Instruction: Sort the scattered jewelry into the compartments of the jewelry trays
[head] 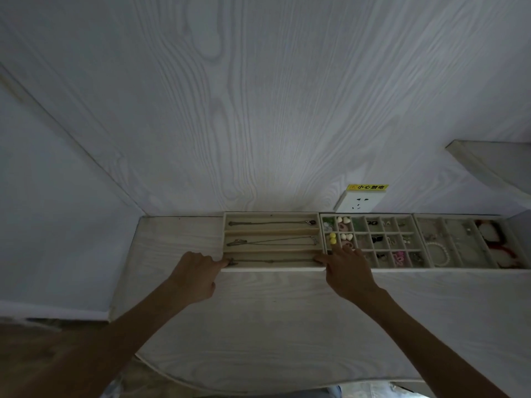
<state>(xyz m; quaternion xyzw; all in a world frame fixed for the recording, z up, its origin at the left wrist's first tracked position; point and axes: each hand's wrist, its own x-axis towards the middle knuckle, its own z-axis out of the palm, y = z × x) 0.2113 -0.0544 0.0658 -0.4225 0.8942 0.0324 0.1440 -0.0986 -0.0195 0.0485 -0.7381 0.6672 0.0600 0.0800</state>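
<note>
Now both hands sit at the near corners of the long tray (271,241), which lies at the back of the table (273,326) against the wall (230,110). The left hand (195,275) has its fingers curled, with the fingertips at the tray's near left corner, where the end of a chain (273,260) lies in the nearest slot; whether it pinches the chain or only touches the tray edge cannot be told. The right hand (349,272) reaches the near right corner with fingers fairly straight, one pointing into the end of that slot and another stretched toward the grid tray (370,242) just beside it. Two more chains lie in the farther slots, one (271,222) at the back and one (273,241) in the middle. The grid tray holds small pieces in its cells, among them yellow beads (332,238) and pale hearts (343,219). A third tray (462,244) touches it on the right and holds a pearl bracelet (439,254). A socket (360,203) sits on the wall behind.
</note>
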